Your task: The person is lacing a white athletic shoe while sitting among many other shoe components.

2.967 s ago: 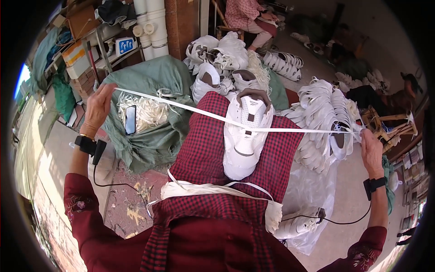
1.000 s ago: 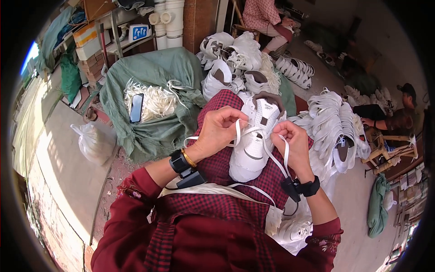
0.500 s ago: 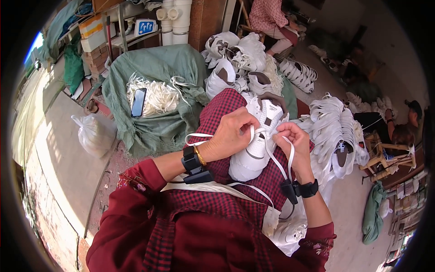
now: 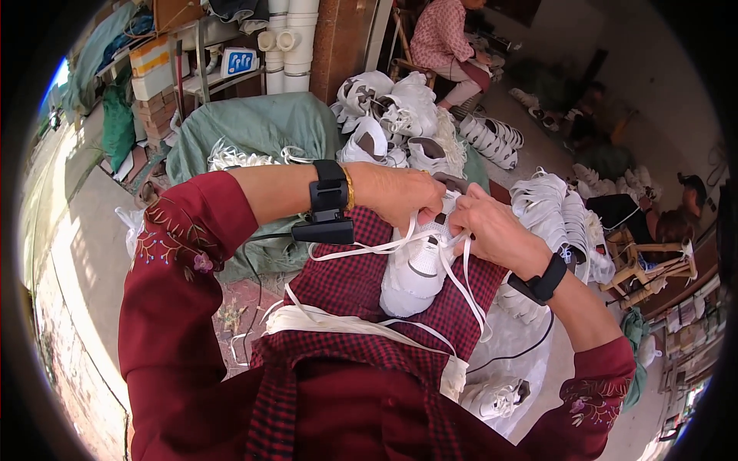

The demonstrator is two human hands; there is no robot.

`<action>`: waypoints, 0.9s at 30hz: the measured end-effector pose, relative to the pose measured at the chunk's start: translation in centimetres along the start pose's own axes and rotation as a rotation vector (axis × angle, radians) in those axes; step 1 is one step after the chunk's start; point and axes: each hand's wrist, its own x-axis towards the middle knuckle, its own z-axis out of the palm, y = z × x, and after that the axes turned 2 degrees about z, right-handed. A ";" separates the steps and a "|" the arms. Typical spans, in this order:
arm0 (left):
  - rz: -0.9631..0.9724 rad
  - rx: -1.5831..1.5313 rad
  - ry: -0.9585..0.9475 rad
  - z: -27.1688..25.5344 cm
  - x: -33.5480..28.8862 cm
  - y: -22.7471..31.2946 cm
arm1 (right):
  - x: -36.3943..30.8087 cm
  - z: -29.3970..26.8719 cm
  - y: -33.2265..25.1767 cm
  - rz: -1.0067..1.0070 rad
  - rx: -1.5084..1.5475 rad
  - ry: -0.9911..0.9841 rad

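A white sneaker lies on the checked apron over my lap, its toe toward me. White shoelaces cross its front, one loose length running left and another hanging down the right side. My left hand bends over the upper left of the lacing, closed, with lace emerging beneath the fingers. Opposite it, my right hand is closed at the right eyelet edge, a lace trailing below its fingertips. The fingertips partly cover the upper lacing. A bundle of white laces rests across my waist.
White sneakers are heaped beyond my knees, with more stacked at right. Left of these is a green cloth-covered heap with laces on it. A white shoe lies on plastic at lower right. Another person sits behind.
Both hands have moved up the sneaker toward its collar, and my elbows have spread outward. The laces now hang looser below my hands. My left arm now hides the phone.
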 end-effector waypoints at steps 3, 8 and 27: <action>-0.005 -0.009 -0.054 -0.1 0.9 -0.5 | 0.2 0.0 0.2 0.031 -0.008 -0.069; -0.093 -0.083 -0.201 -1.1 1.4 -1.2 | 0.3 -1.0 1.1 0.089 0.102 -0.244; -0.333 -0.105 -0.032 0.3 2.5 0.3 | 1.6 2.6 2.3 0.716 0.947 0.100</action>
